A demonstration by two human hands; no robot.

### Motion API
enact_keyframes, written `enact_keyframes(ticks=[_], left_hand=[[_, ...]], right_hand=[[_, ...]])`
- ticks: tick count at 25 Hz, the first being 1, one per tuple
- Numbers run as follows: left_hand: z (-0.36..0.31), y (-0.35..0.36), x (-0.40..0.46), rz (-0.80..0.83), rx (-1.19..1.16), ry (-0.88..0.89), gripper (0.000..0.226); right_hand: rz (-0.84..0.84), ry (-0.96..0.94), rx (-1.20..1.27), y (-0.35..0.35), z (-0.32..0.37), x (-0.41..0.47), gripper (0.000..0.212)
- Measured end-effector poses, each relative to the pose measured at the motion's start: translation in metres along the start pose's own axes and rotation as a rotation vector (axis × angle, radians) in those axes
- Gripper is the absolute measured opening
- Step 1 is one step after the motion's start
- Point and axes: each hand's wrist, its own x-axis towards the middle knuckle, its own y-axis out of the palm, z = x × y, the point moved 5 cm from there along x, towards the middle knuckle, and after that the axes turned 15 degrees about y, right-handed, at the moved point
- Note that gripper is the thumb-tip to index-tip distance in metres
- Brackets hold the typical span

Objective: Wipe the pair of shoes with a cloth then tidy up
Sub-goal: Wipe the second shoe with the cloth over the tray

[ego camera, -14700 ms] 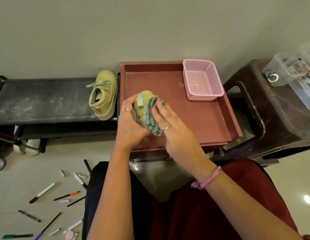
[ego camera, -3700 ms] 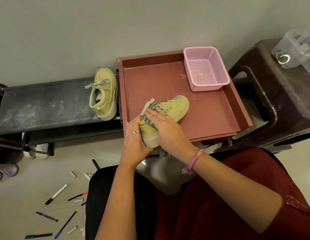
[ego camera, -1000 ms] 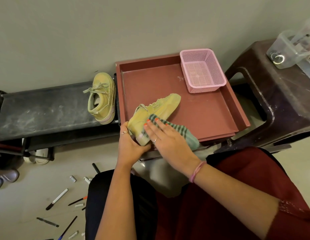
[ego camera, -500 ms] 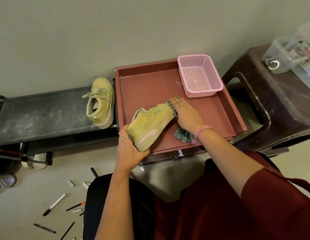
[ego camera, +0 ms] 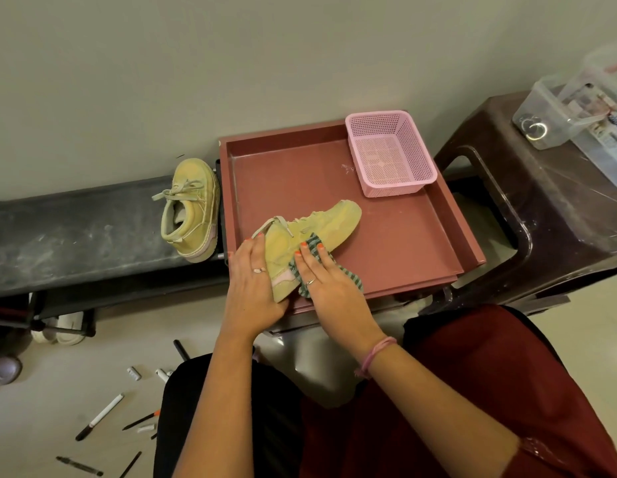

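Note:
A yellow-green shoe (ego camera: 321, 224) lies on its side in the red-brown tray (ego camera: 396, 243), toe pointing right. My left hand (ego camera: 250, 288) grips its heel end at the tray's near edge. My right hand (ego camera: 326, 282) presses a green striped cloth (ego camera: 312, 248) flat against the shoe's side, fingers straight. The second yellow-green shoe (ego camera: 193, 210) stands upright on the black shelf (ego camera: 76, 236), just left of the tray.
An empty pink mesh basket (ego camera: 391, 153) sits in the tray's far right corner. A dark brown stool (ego camera: 548, 215) at the right carries clear plastic boxes (ego camera: 576, 112). Markers and pens (ego camera: 100, 417) lie scattered on the floor at the lower left. White sandals sit under the shelf.
My right hand has drawn the cloth back from the shoe's toe to its middle and heel side. My left hand still holds the heel; the shoe has barely shifted.

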Motion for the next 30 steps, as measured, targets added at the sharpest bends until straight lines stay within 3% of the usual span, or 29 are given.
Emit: enact_keyframes(ticks=[2, 6, 11, 14, 18, 21, 25, 28, 30], left_hand=[[-0.001, 0.009, 0.0, 0.072, 0.075, -0.023, 0.118], [0.004, 0.014, -0.001, 0.061, 0.015, -0.111, 0.118], [0.001, 0.016, 0.001, 0.02, 0.091, -0.023, 0.112], [-0.006, 0.015, 0.002, -0.029, 0.143, 0.038, 0.108], [-0.022, 0.019, 0.001, -0.073, 0.159, 0.143, 0.105], [-0.021, 0.022, -0.002, -0.085, 0.119, 0.143, 0.099], [-0.024, 0.02, -0.005, -0.099, 0.173, 0.17, 0.099], [-0.03, 0.018, -0.004, -0.111, 0.206, 0.19, 0.099], [-0.033, 0.017, -0.003, -0.111, 0.222, 0.211, 0.097]], right_hand=[[-0.005, -0.028, -0.027, 0.006, 0.003, 0.002, 0.063], [0.132, -0.06, -0.132, 0.011, -0.007, 0.008, 0.089], [0.006, 0.09, -0.285, -0.029, -0.056, 0.06, 0.07], [0.053, 0.224, -0.162, -0.042, -0.068, 0.071, 0.065], [-0.072, 0.229, 0.117, -0.013, -0.015, 0.019, 0.06], [-0.156, 0.114, 0.202, -0.001, 0.015, 0.003, 0.054], [-0.121, -0.109, -0.134, 0.001, -0.022, 0.01, 0.051], [-0.171, 0.093, -0.181, -0.016, -0.064, 0.036, 0.05], [-0.122, 0.25, -0.085, -0.02, -0.077, 0.047, 0.053]])
